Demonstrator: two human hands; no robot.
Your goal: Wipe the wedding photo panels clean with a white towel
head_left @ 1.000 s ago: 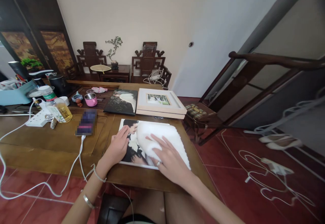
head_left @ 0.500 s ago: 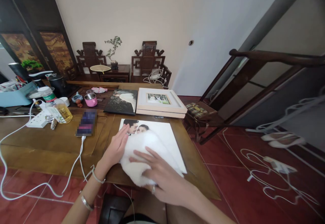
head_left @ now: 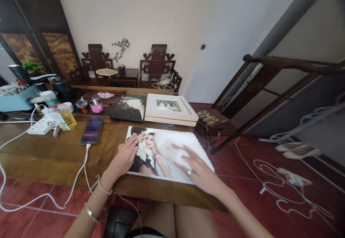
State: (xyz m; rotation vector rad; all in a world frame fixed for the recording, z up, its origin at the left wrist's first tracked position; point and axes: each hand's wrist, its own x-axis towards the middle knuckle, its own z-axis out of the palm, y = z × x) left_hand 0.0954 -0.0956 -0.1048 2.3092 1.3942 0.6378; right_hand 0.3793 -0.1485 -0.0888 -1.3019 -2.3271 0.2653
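A large wedding photo print (head_left: 151, 151) lies flat near the front edge of the wooden table (head_left: 61, 148). My left hand (head_left: 124, 157) rests on the print's left edge with fingers stretched flat, pinning it down. My right hand (head_left: 198, 169) lies spread on a white cloth (head_left: 178, 155) at the print's right side, pressing the cloth against the picture. A ring shows on one finger of that hand, and bracelets circle my left wrist.
Behind the print lie a dark photo print (head_left: 129, 108) and a white framed picture (head_left: 170, 108). A phone (head_left: 92, 130) with a white cable, a power strip (head_left: 41, 126), a bottle (head_left: 61, 117) and a pink cup (head_left: 96, 105) fill the table's left. White cables (head_left: 285, 180) trail across the red tile floor at right.
My right hand swept the white cloth from the print's centre down to its near edge, then out to the right side, uncovering the two figures. My left hand stayed put.
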